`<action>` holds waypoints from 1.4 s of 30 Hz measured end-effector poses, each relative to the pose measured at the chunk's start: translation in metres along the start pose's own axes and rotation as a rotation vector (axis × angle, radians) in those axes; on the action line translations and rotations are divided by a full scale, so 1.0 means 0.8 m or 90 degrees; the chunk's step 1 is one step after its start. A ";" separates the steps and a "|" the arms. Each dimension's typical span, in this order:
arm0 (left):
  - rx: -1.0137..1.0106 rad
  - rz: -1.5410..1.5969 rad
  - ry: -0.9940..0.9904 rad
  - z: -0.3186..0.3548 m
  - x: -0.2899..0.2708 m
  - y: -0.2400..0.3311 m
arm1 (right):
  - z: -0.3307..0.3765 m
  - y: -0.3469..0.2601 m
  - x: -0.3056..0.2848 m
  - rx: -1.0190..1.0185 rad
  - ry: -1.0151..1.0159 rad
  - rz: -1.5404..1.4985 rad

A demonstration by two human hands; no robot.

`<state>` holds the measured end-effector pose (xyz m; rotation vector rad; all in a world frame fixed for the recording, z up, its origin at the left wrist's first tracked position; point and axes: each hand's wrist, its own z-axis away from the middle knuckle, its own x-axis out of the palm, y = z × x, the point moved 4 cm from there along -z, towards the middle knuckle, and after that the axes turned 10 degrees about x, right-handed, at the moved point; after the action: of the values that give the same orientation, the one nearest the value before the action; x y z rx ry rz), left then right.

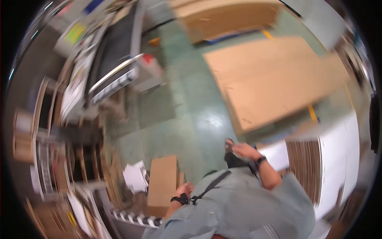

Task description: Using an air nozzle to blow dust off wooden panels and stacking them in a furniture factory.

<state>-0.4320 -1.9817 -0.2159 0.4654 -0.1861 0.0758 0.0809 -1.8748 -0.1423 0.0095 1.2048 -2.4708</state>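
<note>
My left hand [186, 189] hangs low beside my body, with a dark band on its wrist. Nothing large is in it, and its fingers are too smeared to read. Closest to it stands a brown cardboard piece [162, 179], with a gap I cannot judge. My right hand [246, 151] swings out in front of me above my foot [229, 144], a dark watch [260, 159] on its wrist. Blur hides how its fingers are set, though no large thing shows there. A dark strap [213, 185] crosses my grey-green shirt [238, 203].
Ahead to the right lies a broad stack of brown cardboard sheets [274, 79], with another stack [230, 20] beyond. White sheets and brown board edges [304, 171] stand close on my right. A conveyor-like machine [115, 51] is far left. White papers [135, 176] lie at lower left.
</note>
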 end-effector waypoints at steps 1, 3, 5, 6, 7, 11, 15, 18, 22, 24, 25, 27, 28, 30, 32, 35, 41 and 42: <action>-0.044 -0.059 -0.033 -0.007 0.002 0.034 | -0.028 -0.031 -0.004 -0.018 -0.003 -0.012; 0.054 -0.011 0.031 -0.005 0.009 0.105 | -0.066 -0.125 -0.006 -0.043 -0.032 0.047; 0.047 -0.100 0.013 -0.010 0.026 0.166 | -0.079 -0.169 -0.010 -0.033 -0.093 -0.158; 0.094 -0.133 0.025 -0.027 0.040 0.202 | -0.079 -0.182 -0.019 -0.009 -0.060 -0.187; 0.082 -0.150 0.002 -0.043 0.052 0.227 | -0.081 -0.189 -0.023 0.010 -0.034 -0.209; 0.040 -0.232 0.003 -0.077 0.072 0.270 | -0.100 -0.164 -0.023 0.050 -0.057 -0.276; 0.111 -0.428 0.035 -0.112 -0.004 0.292 | -0.085 -0.168 -0.016 0.097 -0.042 -0.369; 0.165 -0.764 -0.241 -0.118 -0.005 0.336 | -0.043 -0.143 -0.051 0.095 0.183 -0.447; -0.044 -0.420 -0.042 -0.136 -0.017 0.376 | 0.045 -0.073 -0.142 0.103 0.416 -0.548; -0.038 -0.350 -0.021 -0.159 -0.018 0.404 | 0.100 -0.022 -0.191 0.157 0.576 -0.530; -0.036 -0.353 -0.023 -0.164 -0.009 0.415 | 0.134 0.001 -0.215 0.208 0.687 -0.449; 0.023 -0.381 -0.043 -0.175 0.024 0.437 | 0.197 0.072 -0.266 0.351 0.900 -0.013; 0.026 -0.381 -0.037 -0.178 0.032 0.440 | 0.215 0.085 -0.285 0.411 0.935 0.062; 0.047 -0.358 -0.013 -0.188 0.048 0.435 | 0.251 0.092 -0.323 0.518 0.948 0.217; 0.042 -0.371 -0.023 -0.193 0.064 0.426 | 0.284 0.112 -0.353 0.572 0.920 0.362; 0.036 -0.408 -0.033 -0.186 0.102 0.409 | 0.325 0.146 -0.402 0.587 0.903 0.481; 0.199 -0.679 -0.124 -0.157 0.181 0.392 | 0.342 0.194 -0.435 0.563 0.789 0.576; 0.217 -0.708 -0.127 -0.155 0.178 0.385 | 0.341 0.205 -0.439 0.540 0.789 0.574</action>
<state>-0.3075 -1.6468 -0.1616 0.8615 -0.0875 -1.0452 0.5062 -2.0529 -0.0334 1.9814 0.1434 -1.7684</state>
